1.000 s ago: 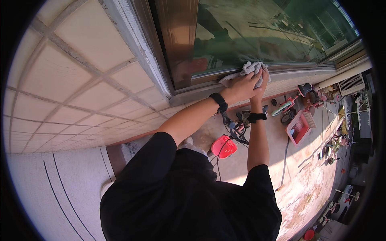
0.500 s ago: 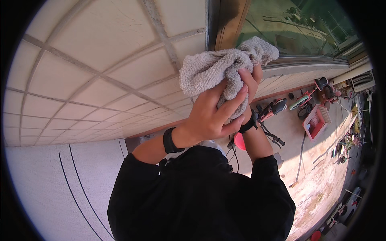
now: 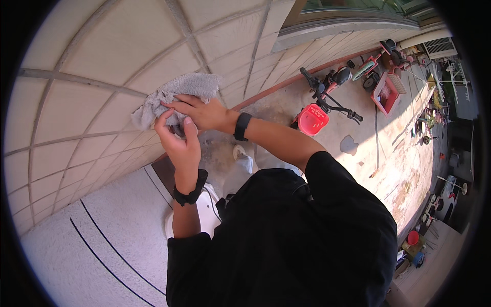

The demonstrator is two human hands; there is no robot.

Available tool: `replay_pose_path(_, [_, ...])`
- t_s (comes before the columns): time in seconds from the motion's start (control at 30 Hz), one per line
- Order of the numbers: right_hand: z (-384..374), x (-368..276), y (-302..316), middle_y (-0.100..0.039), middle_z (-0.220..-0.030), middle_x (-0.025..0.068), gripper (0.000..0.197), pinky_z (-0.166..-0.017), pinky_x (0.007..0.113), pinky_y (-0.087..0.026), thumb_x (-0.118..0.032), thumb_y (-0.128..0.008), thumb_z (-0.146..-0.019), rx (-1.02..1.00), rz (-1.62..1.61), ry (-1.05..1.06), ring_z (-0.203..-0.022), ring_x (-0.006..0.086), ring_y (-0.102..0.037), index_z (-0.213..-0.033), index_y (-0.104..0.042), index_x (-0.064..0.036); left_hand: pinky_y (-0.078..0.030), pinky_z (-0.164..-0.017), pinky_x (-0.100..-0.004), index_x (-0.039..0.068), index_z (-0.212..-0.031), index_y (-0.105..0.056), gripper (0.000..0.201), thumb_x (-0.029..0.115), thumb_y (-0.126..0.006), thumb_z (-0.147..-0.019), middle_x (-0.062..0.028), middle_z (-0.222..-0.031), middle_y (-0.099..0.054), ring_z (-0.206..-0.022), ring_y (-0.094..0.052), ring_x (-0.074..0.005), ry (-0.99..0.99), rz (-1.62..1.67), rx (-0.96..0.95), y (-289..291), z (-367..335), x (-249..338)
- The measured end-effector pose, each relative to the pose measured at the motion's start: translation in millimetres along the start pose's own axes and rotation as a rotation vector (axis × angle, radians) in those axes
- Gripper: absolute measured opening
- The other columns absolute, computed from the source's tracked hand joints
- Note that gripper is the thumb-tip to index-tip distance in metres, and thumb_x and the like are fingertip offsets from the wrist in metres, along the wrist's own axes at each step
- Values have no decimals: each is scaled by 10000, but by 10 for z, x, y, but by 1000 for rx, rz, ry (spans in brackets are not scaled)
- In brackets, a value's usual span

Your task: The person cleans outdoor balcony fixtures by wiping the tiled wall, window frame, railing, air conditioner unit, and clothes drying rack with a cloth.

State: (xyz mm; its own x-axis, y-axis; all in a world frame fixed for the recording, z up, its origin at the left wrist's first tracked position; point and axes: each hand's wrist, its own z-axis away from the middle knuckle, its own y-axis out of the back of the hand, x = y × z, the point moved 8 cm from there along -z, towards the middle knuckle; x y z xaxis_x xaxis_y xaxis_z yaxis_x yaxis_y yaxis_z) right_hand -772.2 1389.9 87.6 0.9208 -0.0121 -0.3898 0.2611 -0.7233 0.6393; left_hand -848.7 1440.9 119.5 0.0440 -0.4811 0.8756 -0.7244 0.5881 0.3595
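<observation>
A crumpled light-grey terry towel (image 3: 192, 83) lies against the beige tiled wall (image 3: 123, 56), in front of me and to the left. My right hand (image 3: 207, 113) holds it to the tiles, its fingers pointing left and partly sunk in the folds. Just below, my left hand (image 3: 181, 149) is closed on the towel's lower folds, thumb and fingers bent around them. The fingertips of the two hands nearly meet. Each wrist wears a black band.
At the upper right is a window (image 3: 353, 20) with a sill. Along the wall's foot stand a bike with a red basket (image 3: 313, 118), a pink crate (image 3: 388, 94) and small ride-on toys. A white basin (image 3: 208, 212) is below my left forearm.
Both hands have carried the towel from beside the window frame down and left onto the tiles. My view has shifted, bringing the bike, red basket and white basin into fuller sight.
</observation>
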Motion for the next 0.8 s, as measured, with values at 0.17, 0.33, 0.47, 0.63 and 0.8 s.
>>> replay_pose_path(0.17, [363,160,-214,-484,-1228,52,593,-768,377,-460,-255,-637,-700,-116,46,-126,-1106,205,-493,-1262,-465,-176,-388,-606,-251,-1,-1110,-411,315,101,-551,-847,-94,-977,-490,-712,-461,-123,-28,50,-64,-237,55,-412])
replay_pose_path(0.33, [235,283,544,-463,-1266,56,581,-768,361,-445,-112,-614,-686,102,144,-164,-1070,220,-513,-1248,-477,-168,-397,-627,-249,-13,-1119,-398,314,105,-536,-862,-101,-970,-486,-737,-466,-114,-114,130,-258,-625,-75,14])
replay_pose_path(0.47, [421,427,1018,-471,-1251,75,569,-816,354,-446,-78,-610,-684,219,83,-307,-1074,265,-505,-1231,-479,-161,-415,-710,-259,-29,-1165,-395,353,102,-525,-864,-129,-1013,-501,-828,-498,-143,-159,254,-385,-1061,-76,323])
replay_pose_path(0.63, [1581,441,1537,-472,-1221,115,552,-849,378,-458,-77,-633,-680,308,6,-655,-1094,302,-488,-1205,-467,-104,-393,-911,-325,-24,-1225,-391,409,125,-525,-868,-181,-1166,-488,-1060,-500,-226,-230,129,-826,-1822,662,507])
replay_pose_path(0.8, [3129,-43,2050,-472,-1214,138,525,-874,382,-439,-28,-606,-672,337,-18,-1000,-1102,334,-477,-1177,-466,-49,-428,-884,-330,2,-1219,-416,409,142,-552,-859,-175,-1147,-505,-1024,-533,-221,-160,42,-1412,-2611,1898,735])
